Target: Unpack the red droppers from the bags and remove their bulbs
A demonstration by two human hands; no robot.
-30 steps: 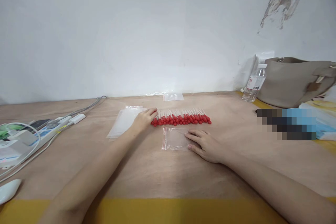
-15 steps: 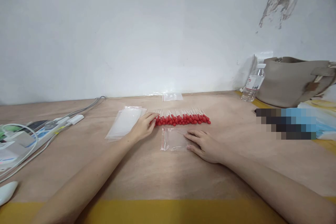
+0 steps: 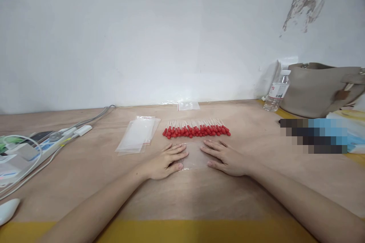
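A clear zip-lock bag [image 3: 195,156] lies flat on the table in front of me. My left hand [image 3: 167,161] rests on its left end, fingers spread, covering the zip strip. On the bag's right end lies my right hand [image 3: 224,157], fingers also stretched out. Just beyond the bag is a row of red-tipped cotton swabs [image 3: 196,129], their white sticks pointing toward the wall. To the left of the row, a small stack of clear zip-lock bags [image 3: 137,134] lies fanned out. Neither hand touches the swabs or the stack.
Another clear bag [image 3: 188,106] lies by the wall. A power strip [image 3: 48,146] with plugs and cables occupies the left. At the back right stand a plastic water bottle [image 3: 278,91] and a grey handbag [image 3: 316,91]. A white rounded object [image 3: 8,210] sits at the near left.
My left hand has moved from the left end of the swab row down toward me, onto the bag's left end. My right hand remains on the bag's right end.
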